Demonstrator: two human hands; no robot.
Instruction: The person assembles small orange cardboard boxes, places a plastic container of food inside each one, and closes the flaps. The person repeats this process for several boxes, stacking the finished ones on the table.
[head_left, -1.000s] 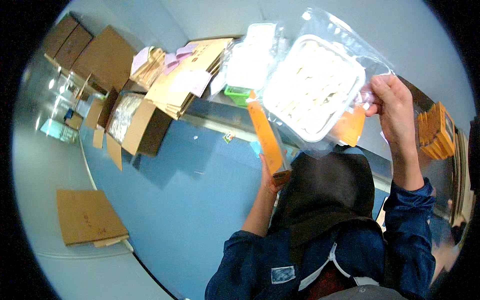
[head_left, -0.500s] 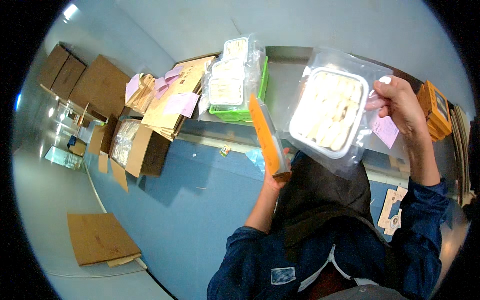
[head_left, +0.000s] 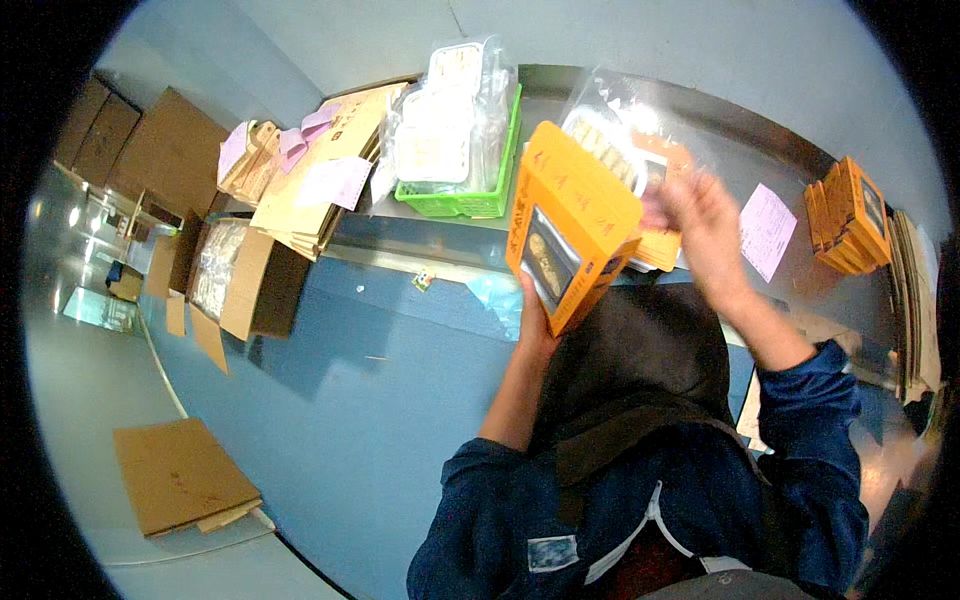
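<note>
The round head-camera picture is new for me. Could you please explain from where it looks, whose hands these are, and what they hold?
There is no machine here, only a person's two bare hands. A wide fisheye camera on that person's head looks down, which bends straight edges near the rim. The left hand holds an orange box. The right hand, blurred, is at the wrapped white tray by the box's upper end; its grip is unclear. On the grey table, a green basket holds more wrapped trays, with flat cardboard to its left. Farther right are a pink paper and a stack of orange boxes.
</note>
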